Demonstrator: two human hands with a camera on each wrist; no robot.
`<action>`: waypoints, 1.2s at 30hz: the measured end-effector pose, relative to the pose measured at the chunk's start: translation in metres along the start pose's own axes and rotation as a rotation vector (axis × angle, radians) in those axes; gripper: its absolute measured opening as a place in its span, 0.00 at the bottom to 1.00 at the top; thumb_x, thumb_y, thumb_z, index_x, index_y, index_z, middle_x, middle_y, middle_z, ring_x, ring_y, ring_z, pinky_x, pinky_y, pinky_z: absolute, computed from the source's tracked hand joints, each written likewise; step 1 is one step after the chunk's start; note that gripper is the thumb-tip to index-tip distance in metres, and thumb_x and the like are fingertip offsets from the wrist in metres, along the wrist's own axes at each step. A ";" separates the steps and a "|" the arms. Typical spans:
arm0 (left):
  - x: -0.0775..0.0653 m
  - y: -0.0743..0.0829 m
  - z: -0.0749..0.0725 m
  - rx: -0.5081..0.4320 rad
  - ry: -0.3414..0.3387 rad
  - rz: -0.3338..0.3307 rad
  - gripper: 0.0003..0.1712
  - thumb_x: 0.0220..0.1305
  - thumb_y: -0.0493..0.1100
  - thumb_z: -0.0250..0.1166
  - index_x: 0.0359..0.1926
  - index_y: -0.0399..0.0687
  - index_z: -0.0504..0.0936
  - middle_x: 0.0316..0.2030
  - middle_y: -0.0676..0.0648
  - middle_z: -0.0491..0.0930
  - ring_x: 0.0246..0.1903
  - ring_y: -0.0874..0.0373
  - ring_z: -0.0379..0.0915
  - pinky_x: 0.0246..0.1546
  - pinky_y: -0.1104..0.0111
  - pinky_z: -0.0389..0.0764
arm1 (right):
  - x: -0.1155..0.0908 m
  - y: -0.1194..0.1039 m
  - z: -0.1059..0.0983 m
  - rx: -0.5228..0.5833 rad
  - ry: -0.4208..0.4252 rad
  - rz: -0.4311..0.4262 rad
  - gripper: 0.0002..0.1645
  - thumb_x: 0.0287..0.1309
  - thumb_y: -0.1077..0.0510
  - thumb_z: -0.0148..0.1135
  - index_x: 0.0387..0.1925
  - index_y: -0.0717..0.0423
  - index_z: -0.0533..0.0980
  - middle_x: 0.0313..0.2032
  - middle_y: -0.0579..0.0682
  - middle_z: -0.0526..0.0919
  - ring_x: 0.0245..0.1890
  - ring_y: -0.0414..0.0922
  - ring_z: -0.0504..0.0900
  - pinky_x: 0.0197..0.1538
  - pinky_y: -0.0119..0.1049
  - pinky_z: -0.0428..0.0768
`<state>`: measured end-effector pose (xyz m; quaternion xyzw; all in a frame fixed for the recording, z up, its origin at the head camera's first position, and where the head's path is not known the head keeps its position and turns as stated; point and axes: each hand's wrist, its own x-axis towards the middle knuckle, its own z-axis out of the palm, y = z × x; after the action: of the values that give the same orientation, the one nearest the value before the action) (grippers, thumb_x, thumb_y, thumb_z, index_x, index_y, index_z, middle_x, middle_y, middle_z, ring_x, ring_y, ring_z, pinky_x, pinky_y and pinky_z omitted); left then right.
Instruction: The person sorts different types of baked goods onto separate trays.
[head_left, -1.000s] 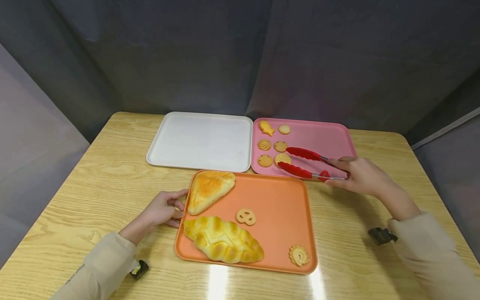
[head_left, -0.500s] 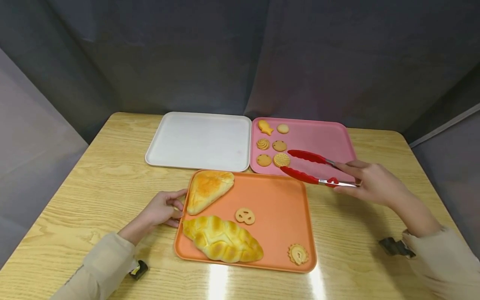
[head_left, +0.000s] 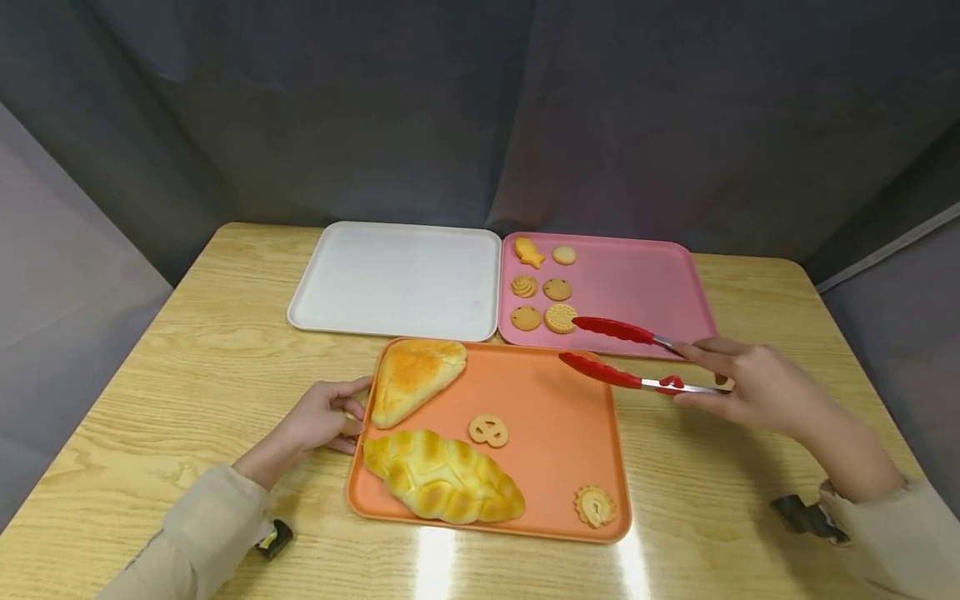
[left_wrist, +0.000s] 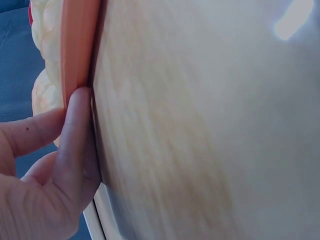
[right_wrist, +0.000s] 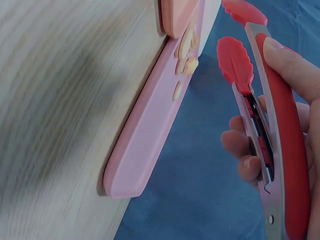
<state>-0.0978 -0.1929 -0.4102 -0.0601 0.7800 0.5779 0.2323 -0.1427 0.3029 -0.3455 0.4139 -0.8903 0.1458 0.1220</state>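
Note:
My right hand [head_left: 768, 392] grips red-tipped metal tongs [head_left: 611, 372] in the head view. Their two heads stand apart with nothing between them, over the near edge of the pink tray [head_left: 637, 283] and the back right of the orange tray [head_left: 558, 450]. The right wrist view shows fingers curled round the tongs' arms [right_wrist: 287, 150]. At the orange tray's left side, my left hand [head_left: 322, 417] pinches the rim [left_wrist: 80, 50]. On that tray lie a triangular bread [head_left: 420, 375], a braided loaf [head_left: 446, 479], a pretzel-shaped cookie [head_left: 488, 431] and a scalloped round cookie [head_left: 595, 506].
Several cookies, among them a fish-shaped one [head_left: 528, 252] and a bumpy round one [head_left: 560, 318], lie on the pink tray's left part. Beside it stands a white tray [head_left: 397, 279]. All three trays rest on a wooden table [head_left: 187, 358], with a dark curtain [head_left: 375, 108] behind.
My right hand has drawn the tongs back toward the front right, off the bumpy round cookie, which stays on the pink tray. My left hand keeps its place at the orange tray's rim.

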 end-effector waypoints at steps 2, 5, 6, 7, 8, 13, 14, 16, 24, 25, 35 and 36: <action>0.000 0.000 0.000 0.001 -0.001 0.001 0.40 0.50 0.22 0.58 0.66 0.37 0.58 0.28 0.43 0.71 0.19 0.56 0.72 0.21 0.62 0.82 | 0.000 -0.003 0.002 0.004 0.003 -0.019 0.39 0.39 0.36 0.67 0.44 0.64 0.79 0.35 0.53 0.81 0.19 0.33 0.71 0.19 0.18 0.68; 0.000 0.000 0.000 0.002 -0.003 0.002 0.40 0.50 0.22 0.58 0.66 0.37 0.58 0.28 0.44 0.71 0.19 0.56 0.72 0.21 0.62 0.82 | 0.000 -0.009 0.005 0.008 0.011 -0.042 0.38 0.42 0.35 0.65 0.44 0.64 0.79 0.36 0.52 0.81 0.20 0.33 0.70 0.20 0.20 0.69; 0.000 0.000 0.000 0.002 -0.004 0.003 0.40 0.51 0.22 0.58 0.66 0.37 0.57 0.28 0.44 0.71 0.19 0.56 0.72 0.21 0.62 0.82 | 0.001 -0.011 0.006 0.005 0.012 -0.045 0.37 0.42 0.36 0.65 0.44 0.63 0.79 0.36 0.52 0.81 0.20 0.33 0.70 0.20 0.20 0.69; 0.000 0.000 -0.001 0.002 -0.004 0.003 0.40 0.51 0.22 0.58 0.66 0.37 0.58 0.28 0.44 0.71 0.19 0.56 0.72 0.21 0.62 0.82 | 0.001 -0.013 0.006 0.007 0.015 -0.051 0.37 0.43 0.36 0.64 0.44 0.63 0.79 0.36 0.52 0.81 0.20 0.33 0.70 0.20 0.21 0.70; 0.000 0.000 -0.001 0.004 -0.004 0.004 0.40 0.51 0.22 0.58 0.66 0.37 0.57 0.28 0.44 0.71 0.19 0.56 0.72 0.21 0.62 0.82 | 0.002 -0.015 0.007 0.009 0.020 -0.057 0.37 0.44 0.35 0.63 0.44 0.63 0.79 0.36 0.52 0.81 0.20 0.34 0.71 0.21 0.21 0.70; 0.000 0.001 0.000 0.011 0.000 0.002 0.40 0.51 0.22 0.58 0.66 0.38 0.57 0.28 0.44 0.71 0.20 0.56 0.72 0.22 0.62 0.82 | 0.005 -0.023 0.011 0.010 0.030 -0.092 0.38 0.47 0.34 0.60 0.43 0.64 0.79 0.38 0.53 0.82 0.25 0.38 0.76 0.24 0.26 0.76; 0.000 0.001 0.000 0.011 0.001 0.001 0.40 0.51 0.22 0.58 0.66 0.38 0.57 0.28 0.44 0.71 0.20 0.56 0.72 0.22 0.62 0.82 | 0.006 -0.025 0.012 0.008 0.025 -0.097 0.37 0.47 0.34 0.60 0.43 0.64 0.79 0.38 0.53 0.82 0.27 0.39 0.77 0.24 0.27 0.77; 0.000 0.001 0.000 0.010 0.002 -0.001 0.40 0.51 0.22 0.58 0.66 0.38 0.58 0.29 0.44 0.71 0.20 0.56 0.72 0.22 0.62 0.82 | 0.006 -0.029 0.014 0.007 0.005 -0.096 0.35 0.44 0.38 0.66 0.43 0.64 0.79 0.37 0.52 0.82 0.27 0.39 0.78 0.25 0.30 0.79; 0.000 0.000 0.000 0.007 -0.001 -0.003 0.40 0.51 0.23 0.58 0.67 0.38 0.57 0.29 0.43 0.71 0.19 0.55 0.73 0.22 0.61 0.82 | 0.008 -0.043 0.023 0.017 -0.054 -0.129 0.32 0.39 0.47 0.72 0.45 0.64 0.79 0.37 0.51 0.81 0.27 0.39 0.79 0.26 0.32 0.80; 0.000 0.000 0.000 0.006 0.001 -0.004 0.40 0.51 0.23 0.58 0.67 0.38 0.57 0.29 0.43 0.71 0.19 0.56 0.73 0.22 0.61 0.82 | 0.008 -0.044 0.024 0.019 -0.052 -0.134 0.32 0.39 0.47 0.72 0.45 0.63 0.79 0.37 0.51 0.81 0.27 0.38 0.79 0.26 0.31 0.80; 0.000 0.000 0.000 0.007 0.000 -0.001 0.40 0.51 0.23 0.58 0.67 0.38 0.58 0.29 0.43 0.71 0.19 0.56 0.73 0.21 0.61 0.82 | 0.013 -0.056 0.031 0.026 -0.058 -0.182 0.31 0.42 0.44 0.70 0.42 0.65 0.80 0.36 0.53 0.81 0.30 0.42 0.81 0.28 0.36 0.82; 0.000 0.000 0.000 0.008 0.000 0.000 0.40 0.51 0.23 0.58 0.67 0.38 0.58 0.29 0.43 0.71 0.19 0.56 0.73 0.21 0.61 0.82 | 0.014 -0.057 0.032 0.022 -0.061 -0.185 0.31 0.42 0.43 0.69 0.42 0.65 0.80 0.36 0.53 0.81 0.30 0.44 0.81 0.29 0.37 0.82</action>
<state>-0.0976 -0.1927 -0.4101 -0.0594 0.7822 0.5749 0.2326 -0.1105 0.2467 -0.3614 0.5000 -0.8498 0.1309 0.1034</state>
